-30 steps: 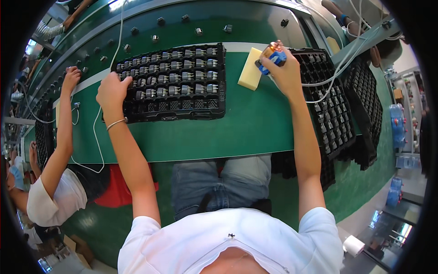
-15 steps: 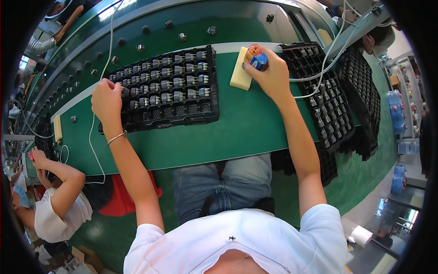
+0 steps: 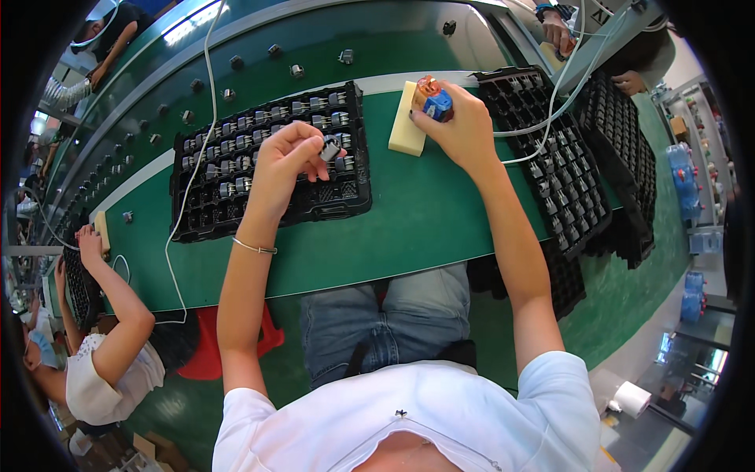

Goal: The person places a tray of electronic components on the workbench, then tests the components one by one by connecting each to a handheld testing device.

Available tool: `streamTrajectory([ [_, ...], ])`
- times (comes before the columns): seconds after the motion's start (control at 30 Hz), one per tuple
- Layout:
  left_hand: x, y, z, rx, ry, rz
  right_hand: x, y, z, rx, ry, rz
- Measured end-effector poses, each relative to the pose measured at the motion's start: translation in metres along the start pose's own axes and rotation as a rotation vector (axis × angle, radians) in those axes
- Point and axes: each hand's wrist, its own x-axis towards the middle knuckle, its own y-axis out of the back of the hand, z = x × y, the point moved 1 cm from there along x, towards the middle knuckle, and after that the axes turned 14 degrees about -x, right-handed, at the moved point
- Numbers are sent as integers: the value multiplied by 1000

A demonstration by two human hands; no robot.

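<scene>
My left hand (image 3: 285,167) is over the right part of a black tray (image 3: 334,211) and pinches a small grey cylindrical metal part (image 3: 331,149) between thumb and fingers. Rows of similar small parts with thin pins sit in the tray's pockets, and its near-side and left-side pockets hold none. To the right, my right hand (image 3: 462,130) is closed around an orange and blue hand-held piece (image 3: 433,99), whose exact kind I cannot make out. That hand is just above and beside a pale yellow foam block (image 3: 406,134) lying on the green table.
A second black tray of parts (image 3: 560,177) lies at the right, with stacked black trays (image 3: 621,149) beyond it. White cables (image 3: 535,130) cross them, and another cable (image 3: 206,118) hangs over the left tray. Small parts dot the belt (image 3: 370,31). Co-workers sit left and far right.
My left hand has moved right, from the tray's left side to over its right part, with a part in its fingers. My right hand has barely moved. The belt's parts have shifted left.
</scene>
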Motion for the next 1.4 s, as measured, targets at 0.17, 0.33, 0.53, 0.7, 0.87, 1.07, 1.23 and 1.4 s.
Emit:
streamTrajectory([
  [0.17, 2, 2, -11, 37, -1, 16, -2, -2, 1, 42, -12, 28],
  [0.33, 0, 0, -9, 5, -11, 62, -3, -2, 2, 41, -11, 30],
  [0.53, 0, 0, -10, -2, -17, 62, -3, -3, 5, 44, -12, 18],
  [0.7, 0, -2, -14, 20, -57, 85, -3, -2, 3, 52, -8, 30],
  [0.87, -1, -5, -14, 40, -79, 106, -3, -2, 4, 50, -10, 2],
  [1.07, -2, -7, -13, 56, -80, 106, -3, -2, 4, 43, -14, -3],
  [1.23, -1, -7, -14, 58, -86, 101, -3, -2, 5, 38, -17, -10],
  [1.4, -2, -4, -15, 54, -99, 128, 2, -5, 1, 50, -25, -17],
])
